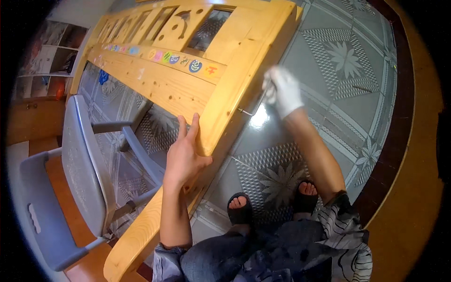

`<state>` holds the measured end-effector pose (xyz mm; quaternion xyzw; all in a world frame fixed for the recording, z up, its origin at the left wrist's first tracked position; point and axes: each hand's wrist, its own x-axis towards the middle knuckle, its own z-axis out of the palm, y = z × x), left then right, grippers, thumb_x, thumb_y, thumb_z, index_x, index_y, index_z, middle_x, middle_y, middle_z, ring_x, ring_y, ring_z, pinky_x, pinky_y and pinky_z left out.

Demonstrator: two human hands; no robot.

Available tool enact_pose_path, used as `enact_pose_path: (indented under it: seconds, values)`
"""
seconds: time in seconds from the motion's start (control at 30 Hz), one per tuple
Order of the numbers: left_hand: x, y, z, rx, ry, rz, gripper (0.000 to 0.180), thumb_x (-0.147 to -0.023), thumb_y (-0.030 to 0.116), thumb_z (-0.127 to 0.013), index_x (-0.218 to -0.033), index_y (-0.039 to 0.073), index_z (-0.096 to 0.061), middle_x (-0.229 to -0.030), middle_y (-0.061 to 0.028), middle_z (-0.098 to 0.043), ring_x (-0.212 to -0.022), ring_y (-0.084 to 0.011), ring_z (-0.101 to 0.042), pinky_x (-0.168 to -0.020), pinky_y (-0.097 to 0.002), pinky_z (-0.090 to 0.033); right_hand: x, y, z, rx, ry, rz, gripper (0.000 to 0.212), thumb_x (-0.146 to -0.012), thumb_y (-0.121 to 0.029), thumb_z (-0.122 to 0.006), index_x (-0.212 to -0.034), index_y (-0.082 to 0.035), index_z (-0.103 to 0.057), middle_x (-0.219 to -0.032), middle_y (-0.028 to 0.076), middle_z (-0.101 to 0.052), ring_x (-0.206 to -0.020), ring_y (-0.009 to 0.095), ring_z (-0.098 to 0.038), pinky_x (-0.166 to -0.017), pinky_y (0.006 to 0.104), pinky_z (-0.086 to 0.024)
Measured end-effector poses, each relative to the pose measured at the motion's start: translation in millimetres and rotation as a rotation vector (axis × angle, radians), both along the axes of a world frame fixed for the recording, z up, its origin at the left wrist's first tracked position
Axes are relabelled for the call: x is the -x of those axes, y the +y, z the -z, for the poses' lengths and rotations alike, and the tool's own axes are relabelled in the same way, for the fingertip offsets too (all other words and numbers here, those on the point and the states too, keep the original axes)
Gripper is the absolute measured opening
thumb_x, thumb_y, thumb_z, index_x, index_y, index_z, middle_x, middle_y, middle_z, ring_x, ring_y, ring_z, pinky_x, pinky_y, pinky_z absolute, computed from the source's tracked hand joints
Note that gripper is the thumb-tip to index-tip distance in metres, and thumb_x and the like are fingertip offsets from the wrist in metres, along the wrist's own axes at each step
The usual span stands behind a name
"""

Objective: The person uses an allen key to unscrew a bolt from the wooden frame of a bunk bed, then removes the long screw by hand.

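Note:
A pale wooden bed-end panel [206,89] with slats and cut-out shapes leans across the scene from upper left to lower middle. My bare left hand [183,160] rests on its thick edge post, index and middle fingers stretched out and the thumb pointing right. My right hand [284,91], in a white glove and smeared by motion, is closed on the long arm of a bent metal hex key [256,109]. The key's other end meets a bolt [241,111] in the side face of the post. The glove hides the upper part of the key.
A grey-blue folding chair [84,164] stands at the left, close to the panel. Shelves [51,58] with various items are at the far left. Patterned grey tiles [329,61] cover the floor, and a thin dark stick [361,88] lies on them. My sandalled feet stand below.

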<state>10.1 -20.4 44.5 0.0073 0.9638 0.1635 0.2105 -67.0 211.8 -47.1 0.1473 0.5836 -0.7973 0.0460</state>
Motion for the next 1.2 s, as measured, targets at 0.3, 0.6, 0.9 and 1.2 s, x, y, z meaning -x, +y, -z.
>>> enact_pose_path:
  seconds: [0.3, 0.6, 0.9, 1.2]
  values:
    - [0.6, -4.8, 12.1, 0.017, 0.082, 0.088, 0.1, -0.051, 0.012, -0.074, -0.138, 0.009, -0.025, -0.137, -0.0331, -0.018, -0.102, -0.0402, -0.052, -0.082, -0.0383, -0.047, -102.4, -62.7, 13.4, -1.077, 0.277, -0.958, 0.024, -0.078, -0.027, -0.055, -0.081, -0.004, -0.056, -0.082, 0.013, -0.06, -0.079, 0.029, -0.062, -0.064, 0.04, -0.051]
    - [1.6, 0.1, 2.3, 0.041, 0.027, 0.028, 0.101, -0.05, 0.01, -0.074, -0.138, 0.01, -0.024, -0.139, -0.0299, -0.017, -0.105, -0.0394, -0.05, -0.084, -0.0375, -0.046, -9.0, -3.5, 39.2, -0.22, 0.223, 0.01, 0.04, -0.08, -0.017, -0.052, -0.117, -0.003, -0.049, -0.095, 0.017, -0.059, -0.086, 0.026, -0.059, -0.075, 0.0319, -0.046]
    - [-0.3, 0.4, 6.1, 0.053, 0.034, 0.066, 0.101, -0.051, 0.01, -0.074, -0.138, 0.009, -0.024, -0.138, -0.031, -0.017, -0.101, -0.0395, -0.053, -0.083, -0.0381, -0.047, -106.6, -47.9, 18.7, -0.985, 0.651, -0.762, 0.022, -0.068, -0.014, -0.056, -0.088, -0.006, -0.055, -0.079, 0.012, -0.057, -0.081, 0.031, -0.057, -0.074, 0.0411, -0.045]
    - [0.0, -1.8, 7.5, 0.055, 0.018, 0.021, 0.105, -0.049, 0.01, -0.075, -0.14, 0.014, -0.022, -0.14, -0.0284, -0.016, -0.1, -0.0387, -0.054, -0.082, -0.0361, -0.047, -25.1, -2.1, 14.2, -0.368, 0.264, -0.233, 0.053, -0.071, -0.007, -0.049, -0.122, -0.001, -0.041, -0.119, 0.022, -0.044, -0.096, 0.035, -0.053, -0.085, 0.0389, -0.045]
